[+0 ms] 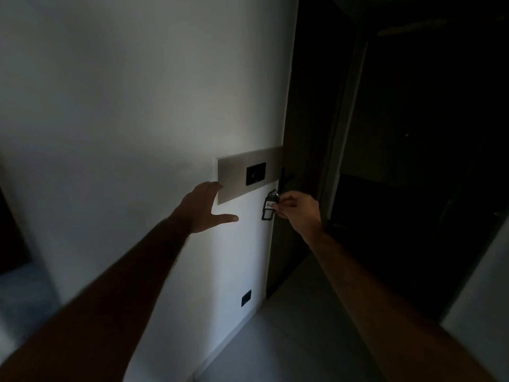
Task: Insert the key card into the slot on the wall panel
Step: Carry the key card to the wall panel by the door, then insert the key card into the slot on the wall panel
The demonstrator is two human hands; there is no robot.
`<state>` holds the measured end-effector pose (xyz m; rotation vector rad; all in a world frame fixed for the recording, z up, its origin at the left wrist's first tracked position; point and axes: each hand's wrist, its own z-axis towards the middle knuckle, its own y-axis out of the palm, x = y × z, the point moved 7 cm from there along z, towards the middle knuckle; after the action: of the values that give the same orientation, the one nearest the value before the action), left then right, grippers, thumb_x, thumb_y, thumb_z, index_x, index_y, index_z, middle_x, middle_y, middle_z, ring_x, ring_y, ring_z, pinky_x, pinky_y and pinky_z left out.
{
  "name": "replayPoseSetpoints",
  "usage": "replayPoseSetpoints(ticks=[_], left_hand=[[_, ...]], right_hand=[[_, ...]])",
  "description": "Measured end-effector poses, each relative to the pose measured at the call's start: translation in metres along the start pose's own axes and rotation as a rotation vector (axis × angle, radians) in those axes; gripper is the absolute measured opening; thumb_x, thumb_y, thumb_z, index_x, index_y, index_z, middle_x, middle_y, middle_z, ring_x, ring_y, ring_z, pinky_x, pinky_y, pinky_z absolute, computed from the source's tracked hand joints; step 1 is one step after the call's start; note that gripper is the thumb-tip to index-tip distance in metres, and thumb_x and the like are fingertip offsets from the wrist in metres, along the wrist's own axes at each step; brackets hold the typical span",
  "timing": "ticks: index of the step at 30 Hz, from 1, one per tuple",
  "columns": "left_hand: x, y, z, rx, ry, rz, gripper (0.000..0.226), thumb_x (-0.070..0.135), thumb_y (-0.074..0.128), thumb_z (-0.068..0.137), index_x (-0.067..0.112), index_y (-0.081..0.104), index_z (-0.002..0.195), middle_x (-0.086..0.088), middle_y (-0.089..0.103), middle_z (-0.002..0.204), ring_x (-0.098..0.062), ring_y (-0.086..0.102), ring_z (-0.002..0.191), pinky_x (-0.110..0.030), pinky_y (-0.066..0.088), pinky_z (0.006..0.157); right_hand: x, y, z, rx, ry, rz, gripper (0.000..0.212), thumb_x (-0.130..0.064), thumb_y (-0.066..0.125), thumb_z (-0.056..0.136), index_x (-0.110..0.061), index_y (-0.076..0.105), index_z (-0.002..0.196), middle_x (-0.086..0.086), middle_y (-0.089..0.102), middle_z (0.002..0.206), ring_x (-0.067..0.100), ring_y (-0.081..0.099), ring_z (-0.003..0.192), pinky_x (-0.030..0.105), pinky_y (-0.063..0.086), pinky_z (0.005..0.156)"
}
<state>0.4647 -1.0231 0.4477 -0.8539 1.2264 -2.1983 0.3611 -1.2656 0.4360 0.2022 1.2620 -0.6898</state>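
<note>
Card's not in yet: right hand (296, 209) pinches the key card (269, 205) just below the wall panel (234, 173); left hand (205, 206) is splayed, empty, touching its edge.

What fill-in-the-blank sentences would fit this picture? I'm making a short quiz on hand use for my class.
1. The tag is pinched in the fingers of the ____ hand.
2. The left hand is ____, its fingertips at the lower left corner of the panel.
3. The dark plate with the round dial sits on the ____.
4. Low on the wall, near the floor, is a dark ____.

Missing words: right; open; panel; socket
</note>
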Motion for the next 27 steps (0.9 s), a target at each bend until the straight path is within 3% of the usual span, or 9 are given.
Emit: replayPoseSetpoints(ticks=[5,9,12,17,23,27], left_hand=[[-0.001,0.013,0.061,0.030,0.021,0.022,0.108,0.076,0.069,0.069,0.014,0.035,0.151,-0.008,0.036,0.160,-0.026,0.030,0.148,-0.043,0.029,0.119],[0.001,0.027,0.107,0.010,0.016,0.023,0.115,0.083,0.064,0.063,0.012,0.036,0.150,-0.009,0.037,0.158,-0.026,0.031,0.147,-0.044,0.030,0.120],[0.007,0.046,0.133,-0.035,0.052,0.075,0.129,0.097,0.050,0.054,0.012,0.035,0.150,-0.010,0.039,0.157,-0.028,0.037,0.144,-0.045,0.034,0.117],[0.015,0.074,0.174,-0.016,0.048,0.083,0.111,0.077,0.069,0.067,0.011,0.036,0.150,-0.008,0.038,0.157,-0.028,0.039,0.142,-0.040,0.033,0.115],[0.009,0.089,0.220,0.015,-0.033,0.093,0.113,0.077,0.070,0.066,0.014,0.033,0.152,-0.007,0.032,0.162,-0.025,0.028,0.150,-0.040,0.026,0.121],[0.000,0.099,0.238,0.012,-0.110,0.101,0.115,0.076,0.072,0.065,0.013,0.032,0.153,-0.009,0.031,0.162,-0.025,0.027,0.150,-0.036,0.023,0.121]], right_hand=[[0.012,-0.001,0.055,0.001,-0.024,0.013,0.020,-0.003,0.077,0.075,-0.001,0.070,0.093,0.019,0.075,0.091,0.026,0.073,0.082,0.029,0.062,0.071],[0.029,-0.011,0.101,0.024,-0.044,0.001,0.016,-0.008,0.077,0.077,-0.010,0.071,0.091,0.012,0.076,0.089,0.023,0.074,0.083,0.038,0.062,0.079],[0.046,-0.017,0.127,0.028,-0.027,0.024,0.020,-0.006,0.075,0.079,-0.004,0.069,0.098,0.016,0.075,0.093,0.028,0.074,0.088,0.039,0.061,0.081],[0.071,-0.024,0.175,-0.010,-0.035,0.030,0.020,-0.006,0.075,0.079,-0.002,0.069,0.098,0.017,0.075,0.092,0.029,0.073,0.088,0.037,0.062,0.079],[0.099,-0.025,0.252,-0.079,-0.054,-0.019,0.016,-0.011,0.078,0.076,-0.017,0.068,0.087,0.011,0.075,0.089,0.024,0.074,0.084,0.048,0.061,0.079],[0.110,-0.017,0.292,-0.112,-0.090,-0.012,0.019,-0.007,0.074,0.080,-0.003,0.066,0.097,0.019,0.073,0.093,0.032,0.072,0.086,0.051,0.060,0.079]])
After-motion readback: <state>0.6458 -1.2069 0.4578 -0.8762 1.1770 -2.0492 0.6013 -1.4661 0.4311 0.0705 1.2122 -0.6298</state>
